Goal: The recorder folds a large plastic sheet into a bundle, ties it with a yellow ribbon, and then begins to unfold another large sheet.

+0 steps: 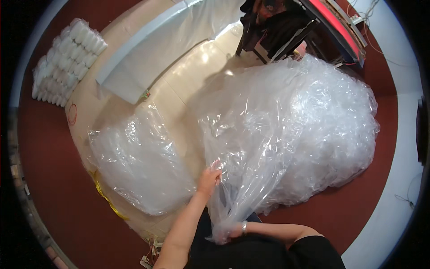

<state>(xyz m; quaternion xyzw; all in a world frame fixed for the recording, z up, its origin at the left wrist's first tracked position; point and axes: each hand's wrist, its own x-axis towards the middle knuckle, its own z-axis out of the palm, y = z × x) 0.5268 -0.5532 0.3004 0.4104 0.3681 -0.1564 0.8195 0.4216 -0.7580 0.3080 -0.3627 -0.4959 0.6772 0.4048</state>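
Note:
A huge clear plastic bag [251,134], bulging with clear, shiny contents on its right side, spreads out in front of me. My left hand [210,179] is closed on the bag's near left edge, thumb uppermost. Close to my waist, the loose end of the bag is bunched into a narrow bundle. My right hand [234,230], with a band on its wrist, grips that bunch; its fingers are blurred and partly covered by film. What exactly fills the bag cannot be made out.
Left of me a flatter clear plastic bag [139,166] lies on the pale floor. Beyond it stand a long piece covered in silver-grey sheeting [165,54] and a wrapped stack of white pieces [69,62]. Dark-legged furniture [273,31] with a red panel borders the big bag's far side.

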